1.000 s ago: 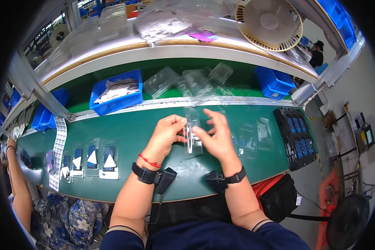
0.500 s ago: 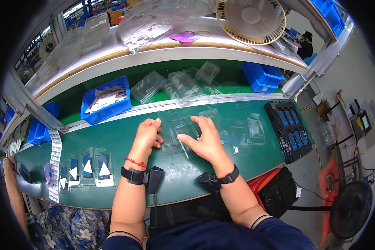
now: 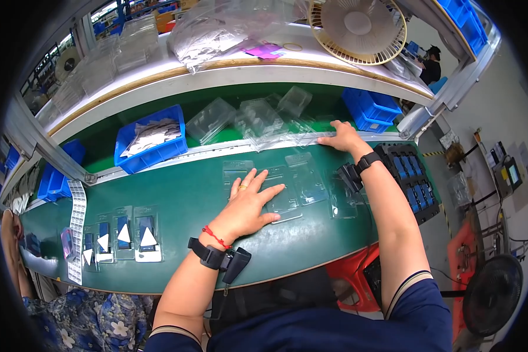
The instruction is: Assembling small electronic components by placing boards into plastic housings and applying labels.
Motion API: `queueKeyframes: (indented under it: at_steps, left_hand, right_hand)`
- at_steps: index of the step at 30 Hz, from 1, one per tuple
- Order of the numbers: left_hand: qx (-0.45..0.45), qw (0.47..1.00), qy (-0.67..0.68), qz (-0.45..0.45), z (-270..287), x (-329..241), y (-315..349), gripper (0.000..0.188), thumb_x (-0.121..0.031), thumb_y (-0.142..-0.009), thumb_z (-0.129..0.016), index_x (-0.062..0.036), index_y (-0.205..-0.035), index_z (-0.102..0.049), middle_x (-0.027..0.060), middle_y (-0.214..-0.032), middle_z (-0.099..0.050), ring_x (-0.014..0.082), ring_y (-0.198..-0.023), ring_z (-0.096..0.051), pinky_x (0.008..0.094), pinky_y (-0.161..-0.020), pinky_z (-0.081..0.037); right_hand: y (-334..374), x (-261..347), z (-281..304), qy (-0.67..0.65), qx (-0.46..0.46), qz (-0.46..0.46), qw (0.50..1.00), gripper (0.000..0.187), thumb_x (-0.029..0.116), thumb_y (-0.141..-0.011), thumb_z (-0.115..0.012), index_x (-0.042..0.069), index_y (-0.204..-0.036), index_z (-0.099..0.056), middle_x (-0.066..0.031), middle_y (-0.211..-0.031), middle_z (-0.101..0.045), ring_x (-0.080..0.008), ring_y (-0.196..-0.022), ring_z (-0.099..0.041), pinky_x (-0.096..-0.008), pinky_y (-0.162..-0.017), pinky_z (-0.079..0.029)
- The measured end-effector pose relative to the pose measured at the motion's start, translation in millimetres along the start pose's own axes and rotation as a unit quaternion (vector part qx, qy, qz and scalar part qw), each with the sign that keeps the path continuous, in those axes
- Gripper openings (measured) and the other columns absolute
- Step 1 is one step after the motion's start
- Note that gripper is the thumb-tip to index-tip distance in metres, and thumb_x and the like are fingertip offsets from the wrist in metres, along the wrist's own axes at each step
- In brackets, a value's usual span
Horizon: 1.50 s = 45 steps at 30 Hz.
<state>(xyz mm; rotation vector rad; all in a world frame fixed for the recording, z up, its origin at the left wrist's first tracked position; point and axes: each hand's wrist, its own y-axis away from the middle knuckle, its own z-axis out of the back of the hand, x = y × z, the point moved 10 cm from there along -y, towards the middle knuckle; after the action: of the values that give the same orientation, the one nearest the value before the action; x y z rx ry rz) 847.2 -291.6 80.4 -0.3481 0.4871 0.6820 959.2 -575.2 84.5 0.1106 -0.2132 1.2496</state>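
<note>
My left hand (image 3: 247, 205) is spread flat, its fingertips resting on or just above clear plastic blister shells laid on the green table. One shell (image 3: 286, 212) lies beneath and beside those fingers; another shell (image 3: 307, 183) lies just to its right. Farther right, a third shell (image 3: 341, 206) is partly covered by my right forearm and wrist device. My right hand (image 3: 345, 139) reaches to the back rail with thumb and fingers apart. Nothing shows in it. Close to its left is a loose heap of clear plastic shells (image 3: 258, 120).
Several blister packs (image 3: 148, 234) with dark blue pieces and white triangles stand in a row at left, beside a label strip (image 3: 77, 234). A black tray (image 3: 413, 196) of blue pieces sits at right. Blue bins (image 3: 179, 144) line the back. Another person's arm (image 3: 9, 252) shows far left.
My hands held a clear shell between them; now they are apart. The left has come down over the shells on the table, and the right has moved away to the back right.
</note>
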Motion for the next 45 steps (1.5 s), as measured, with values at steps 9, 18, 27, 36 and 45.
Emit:
queueKeyframes:
  at_steps: [9, 18, 27, 36, 45]
  left_hand:
    - [-0.017, 1.000, 0.003, -0.001, -6.1, 18.1, -5.2, 0.040, -0.020, -0.080, -0.067, -0.0160, -0.119, -0.060, 0.0191, -0.141, -0.036, 0.0390, -0.136, -0.023, 0.0479, -0.110, -0.021]
    - [0.037, 0.995, 0.028, -0.087, -8.5, -32.6, -4.5, 0.051, -0.030, -0.079, -0.069, -0.0154, -0.126, -0.055, 0.0139, -0.149, -0.026, 0.0359, -0.140, -0.011, 0.0558, -0.109, -0.011]
    - [0.123, 0.985, -0.014, -0.124, -50.4, -48.9, -1.4, 0.057, -0.032, -0.081, -0.066, -0.0112, -0.131, -0.049, 0.0131, -0.148, -0.027, 0.0347, -0.140, -0.014, 0.0555, -0.110, -0.012]
    - [0.127, 0.985, 0.102, -0.054, -23.3, -40.5, 5.6, 0.049, -0.027, -0.079, -0.068, -0.0108, -0.124, -0.055, 0.0190, -0.136, -0.039, 0.0368, -0.133, -0.027, 0.0486, -0.108, -0.019]
    - [0.019, 0.987, -0.049, 0.155, 0.9, 1.3, 12.2, 0.075, -0.044, -0.070, -0.074, -0.0213, -0.135, -0.046, 0.0269, -0.149, -0.013, 0.0446, -0.139, 0.000, 0.0674, -0.103, -0.004]
  right_hand:
    - [10.2, -20.1, 33.7, -0.010, -0.104, -0.005, 0.994, 0.055, 0.036, -0.064, -0.073, 0.001, -0.106, -0.063, -0.0222, -0.108, -0.061, -0.0361, -0.103, -0.057, -0.0394, -0.090, -0.046]
    - [152.3, -103.6, 75.7, 0.104, -0.211, -0.087, 0.968, 0.041, 0.020, -0.062, -0.071, 0.005, -0.100, -0.064, -0.0190, -0.108, -0.054, -0.0366, -0.101, -0.049, -0.0433, -0.087, -0.044]
    - [173.5, -97.7, 43.4, 0.051, -0.182, -0.020, 0.982, 0.030, 0.029, -0.079, -0.066, 0.011, -0.103, -0.068, -0.0183, -0.120, -0.053, -0.0354, -0.115, -0.044, -0.0467, -0.096, -0.034]
    - [182.8, -59.3, 33.6, -0.126, -0.043, 0.065, 0.989, 0.083, 0.049, -0.064, -0.075, 0.018, -0.134, -0.045, -0.0281, -0.140, -0.032, -0.0416, -0.134, -0.024, -0.0526, -0.107, -0.020]
    - [190.9, -19.9, -4.4, -0.078, 0.086, 0.097, 0.989, 0.105, 0.053, -0.054, -0.081, 0.028, -0.143, -0.030, -0.0300, -0.147, -0.012, -0.0477, -0.137, -0.006, -0.0652, -0.105, -0.004]
